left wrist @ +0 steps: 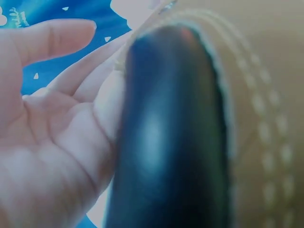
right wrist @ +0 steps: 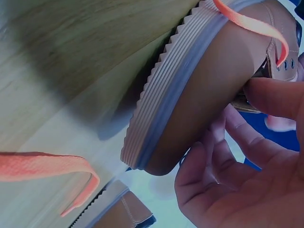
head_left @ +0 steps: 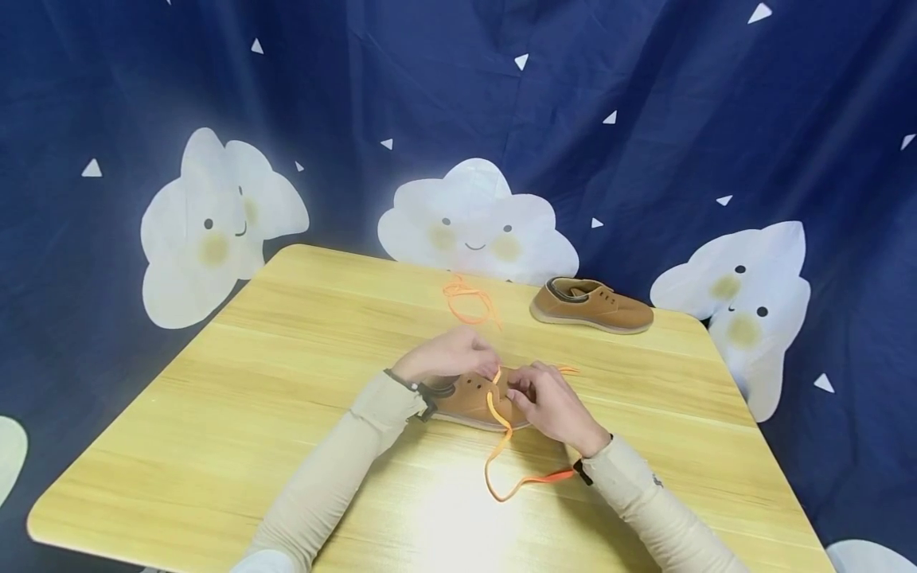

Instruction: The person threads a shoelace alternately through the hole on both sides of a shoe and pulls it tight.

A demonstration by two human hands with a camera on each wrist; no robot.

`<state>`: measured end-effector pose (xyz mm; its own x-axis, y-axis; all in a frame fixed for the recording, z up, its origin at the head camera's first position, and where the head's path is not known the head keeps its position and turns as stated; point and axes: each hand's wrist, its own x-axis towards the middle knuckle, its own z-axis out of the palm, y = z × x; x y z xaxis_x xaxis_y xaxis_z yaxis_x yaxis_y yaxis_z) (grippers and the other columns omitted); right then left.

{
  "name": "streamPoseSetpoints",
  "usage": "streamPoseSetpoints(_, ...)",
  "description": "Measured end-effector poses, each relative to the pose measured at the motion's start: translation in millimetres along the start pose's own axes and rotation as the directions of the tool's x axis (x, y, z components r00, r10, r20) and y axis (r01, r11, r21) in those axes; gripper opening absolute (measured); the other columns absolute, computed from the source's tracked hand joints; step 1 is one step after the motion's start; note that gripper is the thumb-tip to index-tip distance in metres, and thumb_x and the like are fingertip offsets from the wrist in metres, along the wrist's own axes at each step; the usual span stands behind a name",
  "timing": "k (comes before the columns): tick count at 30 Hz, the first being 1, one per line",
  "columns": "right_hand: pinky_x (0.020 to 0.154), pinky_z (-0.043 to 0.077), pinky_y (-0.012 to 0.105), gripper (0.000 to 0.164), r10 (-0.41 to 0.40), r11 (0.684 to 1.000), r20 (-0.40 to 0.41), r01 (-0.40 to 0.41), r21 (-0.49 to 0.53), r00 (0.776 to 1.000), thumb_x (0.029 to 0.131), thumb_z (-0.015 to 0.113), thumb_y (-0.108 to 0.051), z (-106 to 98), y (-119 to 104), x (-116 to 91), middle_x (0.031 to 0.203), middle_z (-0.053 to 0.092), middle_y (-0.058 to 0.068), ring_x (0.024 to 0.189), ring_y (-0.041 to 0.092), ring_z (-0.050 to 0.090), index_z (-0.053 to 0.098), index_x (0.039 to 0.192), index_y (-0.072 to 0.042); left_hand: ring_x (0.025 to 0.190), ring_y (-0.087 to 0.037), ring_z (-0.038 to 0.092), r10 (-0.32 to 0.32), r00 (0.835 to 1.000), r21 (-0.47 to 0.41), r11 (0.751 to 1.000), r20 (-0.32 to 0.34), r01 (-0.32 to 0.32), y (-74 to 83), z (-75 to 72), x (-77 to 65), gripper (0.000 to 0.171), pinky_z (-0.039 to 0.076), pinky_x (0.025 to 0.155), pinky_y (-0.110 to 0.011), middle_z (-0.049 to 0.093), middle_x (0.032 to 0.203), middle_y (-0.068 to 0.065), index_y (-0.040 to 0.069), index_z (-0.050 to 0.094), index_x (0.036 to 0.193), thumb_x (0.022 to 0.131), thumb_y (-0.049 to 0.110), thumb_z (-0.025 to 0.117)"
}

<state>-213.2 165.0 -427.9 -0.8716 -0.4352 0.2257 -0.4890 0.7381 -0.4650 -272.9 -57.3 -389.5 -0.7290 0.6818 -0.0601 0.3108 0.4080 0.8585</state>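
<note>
A tan lace-up shoe (head_left: 473,398) lies on the table between my hands. An orange shoelace (head_left: 496,459) runs from its eyelets onto the tabletop. My left hand (head_left: 453,356) is over the shoe's opening, fingertips beside the lace at the eyelets. In the left wrist view its thumb (left wrist: 61,40) is straight and apart from the fingers, whose tips hide behind the dark collar lining (left wrist: 166,128). My right hand (head_left: 555,402) grips the front of the shoe. Its thumb (right wrist: 273,95) presses near the lace flap, with fingers along the far side.
A matching tan shoe (head_left: 591,306) stands at the back right of the wooden table (head_left: 286,358). Another orange lace (head_left: 466,302) lies loosely coiled near the back edge. A dark blue curtain (head_left: 444,95) with white clouds hangs behind the table.
</note>
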Motion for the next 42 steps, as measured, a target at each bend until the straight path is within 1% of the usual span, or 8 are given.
streamPoseSetpoints(2, 0.076, 0.034, 0.031, 0.010, -0.005, 1.000, -0.001, 0.005, 0.006, 1.000, 0.094, 0.073, -0.007, 0.1, -0.1, 0.3, 0.068, 0.051, -0.005, 0.071, 0.015, 0.046, 0.071, 0.086, -0.014, 0.099, -0.022, 0.077, -0.004, 0.999, -0.062, 0.998, -0.034, 0.002, 2.0, 0.6, -0.3, 0.030, 0.061, 0.091, -0.030, 0.079, 0.104, -0.011, 0.000, 0.077, 0.105, 0.103, 0.019, 0.053)
streamPoseSetpoints(13, 0.077, 0.034, 0.032, 0.009, 0.034, 0.999, 0.014, -0.035, 0.014, 0.999, 0.095, 0.072, -0.011, -0.3, -0.4, 0.6, 0.070, 0.052, -0.004, 0.072, 0.013, 0.043, 0.072, 0.087, -0.015, 0.118, -0.029, 0.072, 0.071, 0.975, -0.352, 0.925, -0.209, -0.143, 18.6, -3.8, -4.2, 0.036, 0.056, 0.103, -0.045, 0.072, 0.128, -0.021, -0.002, 0.067, 0.131, 0.105, 0.021, 0.060)
streamPoseSetpoints(17, 0.076, 0.035, 0.031, 0.009, 0.033, 0.999, 0.046, -0.033, 0.016, 0.998, 0.097, 0.071, -0.011, -3.0, 0.5, 1.8, 0.072, 0.055, -0.002, 0.072, 0.013, 0.045, 0.072, 0.088, -0.014, 0.121, -0.030, 0.071, 0.137, 0.958, -0.376, 0.898, -0.251, -0.227, 25.1, -4.8, -7.3, 0.038, 0.057, 0.102, -0.037, 0.072, 0.128, -0.021, -0.003, 0.065, 0.134, 0.103, 0.019, 0.063)
streamPoseSetpoints(21, 0.077, 0.048, 0.026, 0.009, 0.046, 0.981, 0.097, -0.063, 0.184, 0.994, 0.100, 0.067, -0.012, -12.6, -2.0, 7.6, 0.091, 0.070, 0.005, 0.081, 0.013, 0.060, 0.075, 0.102, -0.008, 0.118, -0.024, 0.073, 0.171, 0.950, -0.294, 0.923, -0.260, -0.247, 25.0, -3.4, -6.7, 0.038, 0.057, 0.102, -0.034, 0.074, 0.126, -0.014, 0.002, 0.067, 0.134, 0.103, 0.023, 0.065)
streamPoseSetpoints(24, 0.077, 0.057, 0.027, 0.021, 0.092, 0.904, 0.095, -0.123, 0.410, 0.991, 0.102, 0.064, -0.017, -22.1, -6.9, 15.4, 0.107, 0.075, 0.013, 0.091, 0.021, 0.071, 0.073, 0.115, -0.002, 0.119, -0.019, 0.071, 0.170, 0.949, -0.193, 0.955, -0.267, -0.226, 23.0, -2.3, -4.6, 0.039, 0.054, 0.106, -0.034, 0.075, 0.127, -0.008, 0.007, 0.067, 0.135, 0.103, 0.028, 0.064)
streamPoseSetpoints(28, 0.074, 0.055, 0.026, 0.034, 0.178, 0.753, 0.043, -0.164, 0.638, 0.983, 0.103, 0.064, -0.024, -26.2, -11.0, 27.2, 0.096, 0.074, 0.008, 0.088, 0.020, 0.069, 0.071, 0.119, 0.005, 0.119, -0.021, 0.070, 0.189, 0.946, -0.089, 0.972, -0.264, -0.219, 20.5, -4.3, -3.2, 0.041, 0.054, 0.107, -0.039, 0.073, 0.132, -0.007, 0.008, 0.066, 0.137, 0.104, 0.031, 0.062)
streamPoseSetpoints(35, 0.064, 0.050, 0.021, 0.037, 0.246, 0.541, 0.069, -0.196, 0.818, 0.967, 0.105, 0.061, -0.022, -15.5, -5.9, 35.9, 0.080, 0.069, -0.003, 0.076, 0.011, 0.062, 0.067, 0.109, 0.014, 0.126, -0.026, 0.065, 0.225, 0.943, 0.152, 0.970, -0.247, -0.192, 9.8, -14.4, -4.0, 0.032, 0.050, 0.112, -0.045, 0.071, 0.130, -0.011, 0.005, 0.067, 0.131, 0.104, 0.021, 0.061)
streamPoseSetpoints(42, 0.063, 0.051, 0.018, 0.036, 0.254, 0.532, 0.195, -0.305, 0.790, 0.947, 0.101, 0.065, -0.013, -13.0, 3.4, 37.4, 0.074, 0.069, -0.008, 0.069, 0.007, 0.062, 0.060, 0.123, 0.015, 0.075, -0.012, 0.066, 0.153, 0.987, 0.387, 0.913, -0.038, -0.127, -2.4, -16.9, -2.9, 0.022, 0.057, 0.079, -0.028, 0.078, 0.098, -0.009, 0.003, 0.078, 0.105, 0.100, 0.008, 0.058)
